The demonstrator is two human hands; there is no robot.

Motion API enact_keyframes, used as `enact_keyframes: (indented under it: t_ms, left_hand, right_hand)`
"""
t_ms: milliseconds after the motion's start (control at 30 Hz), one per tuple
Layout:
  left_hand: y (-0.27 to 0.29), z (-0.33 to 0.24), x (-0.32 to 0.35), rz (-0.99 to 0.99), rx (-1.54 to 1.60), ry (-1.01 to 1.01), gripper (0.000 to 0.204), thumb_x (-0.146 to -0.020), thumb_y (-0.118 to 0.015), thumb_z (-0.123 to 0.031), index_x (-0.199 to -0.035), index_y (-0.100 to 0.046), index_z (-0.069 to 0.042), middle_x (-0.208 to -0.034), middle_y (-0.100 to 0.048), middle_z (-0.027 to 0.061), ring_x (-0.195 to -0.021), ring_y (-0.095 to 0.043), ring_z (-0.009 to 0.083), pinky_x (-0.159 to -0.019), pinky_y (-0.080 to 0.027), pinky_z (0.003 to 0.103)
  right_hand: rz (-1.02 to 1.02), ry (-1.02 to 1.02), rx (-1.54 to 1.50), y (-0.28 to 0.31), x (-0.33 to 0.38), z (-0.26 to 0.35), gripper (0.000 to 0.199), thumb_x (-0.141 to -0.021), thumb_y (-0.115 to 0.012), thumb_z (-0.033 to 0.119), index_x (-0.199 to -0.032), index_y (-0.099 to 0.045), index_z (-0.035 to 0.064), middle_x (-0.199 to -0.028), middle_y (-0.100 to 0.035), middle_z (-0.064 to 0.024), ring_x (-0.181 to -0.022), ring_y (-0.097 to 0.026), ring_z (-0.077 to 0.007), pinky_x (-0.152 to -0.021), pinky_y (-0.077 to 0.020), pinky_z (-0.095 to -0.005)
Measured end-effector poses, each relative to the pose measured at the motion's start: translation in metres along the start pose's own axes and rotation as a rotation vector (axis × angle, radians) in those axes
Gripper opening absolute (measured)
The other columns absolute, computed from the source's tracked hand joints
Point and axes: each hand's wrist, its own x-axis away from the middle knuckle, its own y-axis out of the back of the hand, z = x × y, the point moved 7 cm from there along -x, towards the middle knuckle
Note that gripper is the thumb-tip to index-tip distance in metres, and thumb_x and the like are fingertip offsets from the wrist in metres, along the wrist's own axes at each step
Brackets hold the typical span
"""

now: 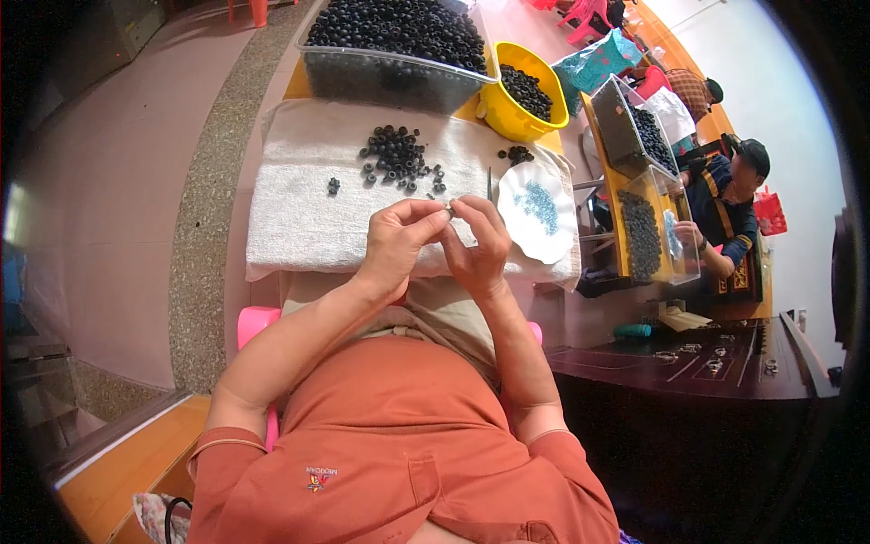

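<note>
Over the front of a white towel [299,218], my left hand [399,243] and my right hand [478,247] meet with thumbs and fingertips pinched together. Between them is a tiny piece, mostly covered by the fingertips, too small to name. Just beyond my fingers lies a loose pile of small black ring-shaped parts [396,154], with a few stray ones around it. To the right of my right hand sits a white scalloped dish [555,245] holding many tiny light-blue pieces. A thin dark stick-like tool [490,184] lies beside the dish.
Beyond the towel stand a large clear bin [390,77] and a yellow basket [501,113], both holding black parts. A few more black parts [516,155] lie near the basket. At right, a co-worker [725,195] sits by another table with clear bins [671,258].
</note>
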Motion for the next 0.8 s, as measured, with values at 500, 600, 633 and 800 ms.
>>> enact_keyframes:
  t_ms: [500, 600, 633, 800]
  left_hand:
    - [0.000, 0.000, -0.001, 0.008, -0.094, 0.002, 0.014, -0.090, -0.067, -0.007, -0.102, -0.066, -0.001, -0.092, -0.068, 0.0054, -0.082, -0.065, 0.0118, -0.079, -0.055, 0.027]
    - [-0.002, -0.003, 0.002, 0.015, -0.124, 0.007, 0.016, -0.090, -0.066, -0.007, -0.104, -0.065, -0.001, -0.094, -0.067, 0.0051, -0.085, -0.063, 0.0110, -0.082, -0.053, 0.027]
    - [-0.004, -0.004, 0.003, 0.019, -0.124, 0.006, 0.016, -0.090, -0.066, -0.007, -0.104, -0.065, -0.001, -0.094, -0.067, 0.0051, -0.085, -0.063, 0.0110, -0.082, -0.053, 0.027]
    - [-0.039, -0.058, 0.041, 0.076, -0.351, -0.317, 0.026, -0.087, -0.068, -0.002, -0.112, -0.060, 0.001, -0.111, -0.063, 0.0084, -0.097, -0.057, 0.0110, -0.087, -0.048, 0.028]
  right_hand:
    - [0.037, 0.055, -0.025, -0.003, 0.000, -0.005, 0.029, -0.073, -0.073, -0.003, -0.100, -0.064, -0.0008, -0.094, -0.064, -0.0157, -0.077, -0.066, -0.0290, -0.067, -0.0537, -0.0346]
    - [0.045, 0.011, -0.081, -0.001, 0.001, -0.009, 0.033, -0.072, -0.074, -0.005, -0.103, -0.063, -0.0007, -0.096, -0.064, -0.0160, -0.075, -0.065, -0.0260, -0.066, -0.0536, -0.0331]
    - [0.043, 0.012, -0.078, 0.000, 0.000, -0.008, 0.033, -0.072, -0.074, -0.005, -0.103, -0.063, -0.0007, -0.096, -0.064, -0.0160, -0.075, -0.065, -0.0260, -0.066, -0.0536, -0.0331]
    - [-0.032, -0.112, -0.074, 0.022, -0.007, -0.011, 0.033, -0.078, -0.073, -0.005, -0.108, -0.062, -0.0022, -0.102, -0.062, -0.0147, -0.072, -0.062, -0.0186, -0.065, -0.0515, -0.0286]
